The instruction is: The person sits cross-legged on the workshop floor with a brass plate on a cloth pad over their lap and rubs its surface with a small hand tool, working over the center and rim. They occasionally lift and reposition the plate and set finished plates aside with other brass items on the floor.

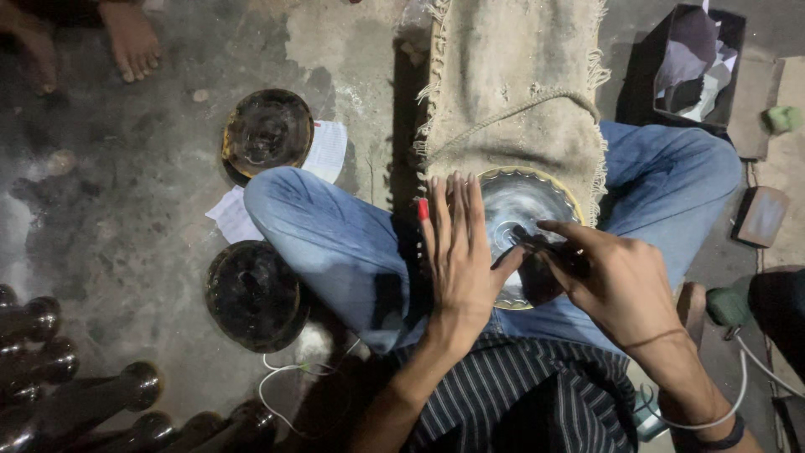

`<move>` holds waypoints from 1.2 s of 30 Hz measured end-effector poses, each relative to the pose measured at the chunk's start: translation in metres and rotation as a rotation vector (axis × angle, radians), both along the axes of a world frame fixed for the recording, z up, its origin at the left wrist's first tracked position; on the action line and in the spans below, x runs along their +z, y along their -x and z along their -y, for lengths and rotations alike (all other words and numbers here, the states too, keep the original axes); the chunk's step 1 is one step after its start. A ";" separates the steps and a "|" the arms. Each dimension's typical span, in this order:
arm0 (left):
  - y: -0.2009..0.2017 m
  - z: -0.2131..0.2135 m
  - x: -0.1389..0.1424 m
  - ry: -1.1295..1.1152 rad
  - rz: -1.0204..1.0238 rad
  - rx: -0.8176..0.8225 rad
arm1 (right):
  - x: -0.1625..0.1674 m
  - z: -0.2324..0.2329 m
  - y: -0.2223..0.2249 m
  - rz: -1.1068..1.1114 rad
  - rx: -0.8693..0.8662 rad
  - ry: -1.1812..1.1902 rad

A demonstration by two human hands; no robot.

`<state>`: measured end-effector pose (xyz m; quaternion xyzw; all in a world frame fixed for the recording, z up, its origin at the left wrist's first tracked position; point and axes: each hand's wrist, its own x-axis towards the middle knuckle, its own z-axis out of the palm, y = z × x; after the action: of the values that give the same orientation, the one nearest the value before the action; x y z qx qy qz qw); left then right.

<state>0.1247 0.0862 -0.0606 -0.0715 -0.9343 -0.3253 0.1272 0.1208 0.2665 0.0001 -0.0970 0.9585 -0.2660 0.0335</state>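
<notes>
The right hand (616, 281) hides the plate's (524, 201) lower edge and its tool's tip; bare feet (126, 38) are cut off at upper left.

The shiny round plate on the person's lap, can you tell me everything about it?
The round plate looks like metal, silvery and polished in the middle, with a scalloped yellowish rim. It lies flat on the person's lap, against a fringed beige mat. The left hand presses flat on its edge; the right hand holds a dark tool to its surface.

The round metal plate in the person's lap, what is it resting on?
The metal plate lies on a fringed beige mat over the jeans-clad legs. The left hand and right hand cover its near half, hiding what lies beneath there.
</notes>
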 end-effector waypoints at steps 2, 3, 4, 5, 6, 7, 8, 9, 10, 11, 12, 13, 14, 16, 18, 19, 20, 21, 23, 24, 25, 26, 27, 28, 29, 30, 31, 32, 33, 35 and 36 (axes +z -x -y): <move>0.000 0.000 -0.001 -0.021 -0.003 0.011 | 0.002 0.003 0.001 0.032 0.002 -0.054; 0.000 0.000 -0.001 -0.039 -0.007 0.018 | 0.003 0.004 0.002 0.044 0.005 -0.061; 0.000 0.000 -0.001 -0.056 -0.013 0.024 | 0.004 0.005 0.003 0.053 0.006 -0.067; -0.001 -0.001 -0.001 -0.060 -0.006 0.029 | 0.006 0.006 0.004 0.039 0.024 -0.060; -0.001 -0.001 -0.001 -0.064 0.000 0.033 | 0.007 0.007 0.004 0.025 0.040 -0.054; -0.001 -0.001 0.000 -0.067 0.005 0.035 | 0.008 0.008 0.005 0.009 0.055 -0.046; -0.002 -0.001 0.000 -0.071 0.012 0.036 | 0.009 0.009 0.006 0.007 0.060 -0.042; -0.002 -0.001 0.001 -0.076 0.019 0.040 | 0.010 0.010 0.007 0.006 0.069 -0.038; -0.002 -0.001 0.001 -0.079 0.026 0.042 | 0.011 0.011 0.007 0.004 0.076 -0.032; -0.002 -0.001 0.001 -0.078 0.030 0.044 | 0.012 0.012 0.008 0.013 0.084 -0.057; -0.002 -0.001 0.001 -0.077 0.032 0.047 | 0.012 0.012 0.010 0.022 0.092 -0.083; -0.002 0.000 0.001 -0.077 0.036 0.051 | 0.013 0.013 0.011 0.031 0.102 -0.108; -0.002 0.000 0.001 -0.070 0.023 0.046 | 0.014 0.013 0.011 0.051 0.101 -0.115; -0.001 -0.001 0.002 -0.054 -0.006 0.030 | 0.016 0.014 0.012 0.090 0.092 -0.127; 0.000 -0.001 0.003 -0.051 0.009 0.035 | 0.017 0.014 0.014 0.082 0.101 -0.115; 0.000 -0.001 0.003 -0.049 0.019 0.035 | 0.018 0.015 0.014 0.080 0.103 -0.109; 0.000 -0.001 0.004 -0.047 0.020 0.033 | 0.018 0.015 0.014 0.078 0.098 -0.110; 0.000 -0.001 0.005 -0.046 0.023 0.032 | 0.018 0.016 0.014 0.079 0.094 -0.111; 0.000 0.000 0.006 -0.047 0.012 0.026 | 0.018 0.017 0.014 0.063 0.090 -0.125; 0.000 0.000 0.007 -0.049 0.005 0.024 | 0.018 0.018 0.013 0.055 0.093 -0.139; -0.001 0.001 0.007 -0.052 0.004 0.018 | 0.018 0.018 0.011 0.053 0.093 -0.152; -0.001 0.001 0.008 -0.053 0.013 0.021 | 0.017 0.019 0.010 0.039 0.094 -0.152; -0.001 0.001 0.008 -0.054 0.015 0.026 | 0.017 0.019 0.009 0.016 0.098 -0.153; -0.001 0.001 0.008 -0.056 0.014 0.032 | 0.016 0.019 0.009 -0.009 0.101 -0.155; -0.001 0.000 0.008 -0.052 0.024 0.034 | 0.016 0.019 0.009 0.004 0.097 -0.146; -0.001 0.000 0.008 -0.047 0.043 0.034 | 0.016 0.019 0.009 0.024 0.091 -0.137; -0.001 0.000 0.008 -0.042 0.050 0.036 | 0.015 0.019 0.010 0.034 0.086 -0.127; 0.000 0.000 0.008 -0.042 0.036 0.034 | 0.015 0.019 0.011 0.041 0.087 -0.139; 0.000 0.000 0.008 -0.043 0.031 0.030 | 0.015 0.019 0.012 0.057 0.085 -0.153; -0.001 0.000 0.007 -0.044 0.032 0.027 | 0.015 0.019 0.012 0.087 0.078 -0.172; -0.001 0.000 0.007 -0.043 0.029 0.031 | 0.016 0.019 0.013 0.092 0.074 -0.178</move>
<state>0.1258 0.0867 -0.0532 -0.0495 -0.9298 -0.3445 0.1200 0.1081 0.2475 0.0157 -0.1164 0.9716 -0.1824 0.0957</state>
